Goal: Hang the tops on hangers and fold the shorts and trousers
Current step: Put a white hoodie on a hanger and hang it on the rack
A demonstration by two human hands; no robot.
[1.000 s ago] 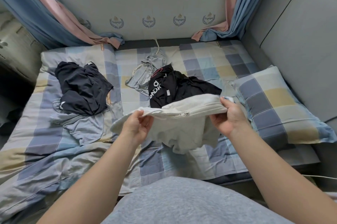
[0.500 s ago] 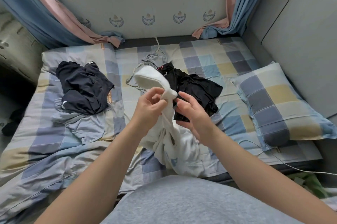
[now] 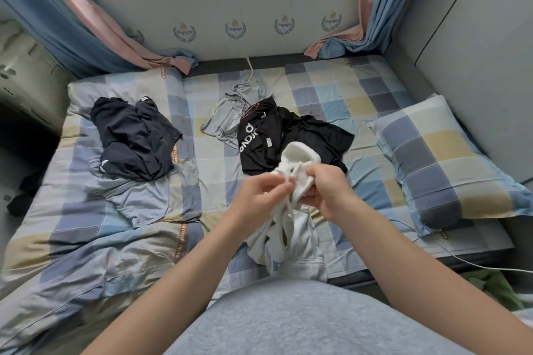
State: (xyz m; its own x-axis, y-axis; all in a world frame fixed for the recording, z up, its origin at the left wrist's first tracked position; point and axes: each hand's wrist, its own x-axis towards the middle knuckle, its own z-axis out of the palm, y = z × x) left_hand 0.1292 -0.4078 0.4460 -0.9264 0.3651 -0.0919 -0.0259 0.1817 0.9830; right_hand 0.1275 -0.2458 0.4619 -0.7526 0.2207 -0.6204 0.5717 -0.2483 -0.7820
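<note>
I hold a white garment [image 3: 291,236] bunched above the bed; it hangs down to the near edge of the mattress. My left hand [image 3: 261,196] pinches its fabric, and my right hand [image 3: 327,190] grips the bunched top just beside it. Behind them on the bed lies a black top with white lettering [image 3: 288,135]. A light grey drawstring garment [image 3: 230,112] lies further back. At the left, a dark navy garment [image 3: 135,138] sits on a grey-blue garment [image 3: 135,201].
The bed [image 3: 331,89] has a checked blue, grey and yellow sheet. A matching pillow [image 3: 444,161] lies at the right by a grey padded wall. Curtains hang at both back corners. A white cable [image 3: 476,263] runs along the bed's near right edge.
The white garment was stretched wide between my hands; both hands have come together and it now hangs bunched. My right hand has closed round its top.
</note>
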